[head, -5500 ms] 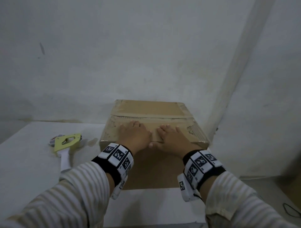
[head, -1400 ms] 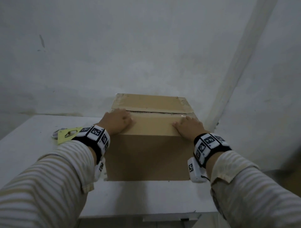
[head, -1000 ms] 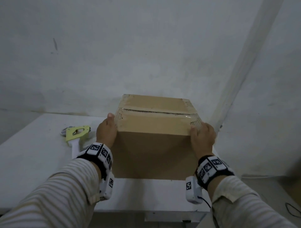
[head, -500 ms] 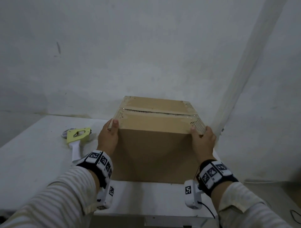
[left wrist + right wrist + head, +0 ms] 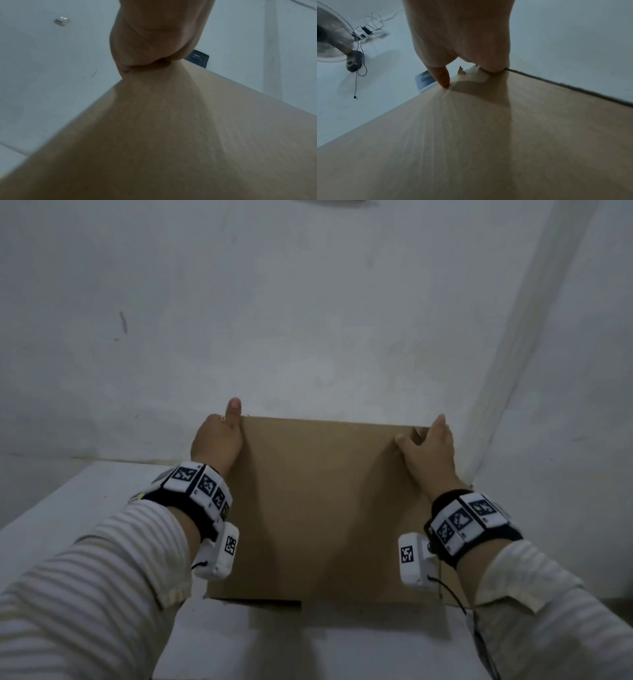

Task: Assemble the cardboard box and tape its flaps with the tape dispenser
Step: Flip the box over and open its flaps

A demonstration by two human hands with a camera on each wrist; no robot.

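The brown cardboard box (image 5: 322, 501) stands on the white table, one plain face turned toward me, its taped flaps out of sight. My left hand (image 5: 217, 440) holds its upper left corner, thumb sticking up and fingers hidden behind the box. My right hand (image 5: 428, 446) holds the upper right corner, thumb on the near face and fingers over the far edge. The left wrist view shows the left hand's palm (image 5: 154, 37) against the box's edge (image 5: 171, 135). In the right wrist view the thumb (image 5: 442, 78) presses the cardboard (image 5: 488, 135) beside a torn corner. My left wrist hides the tape dispenser.
The white table (image 5: 68, 508) runs out to the left and in front of the box. A white wall is close behind, with a wall corner (image 5: 513, 371) to the right. A standing fan (image 5: 330, 40) with cables and a dark card (image 5: 424, 81) are on the floor.
The box has been tipped over so that a plain face is toward me and the taped top is gone from sight. Both hands now hold the upper corners, and the left thumb sticks up.
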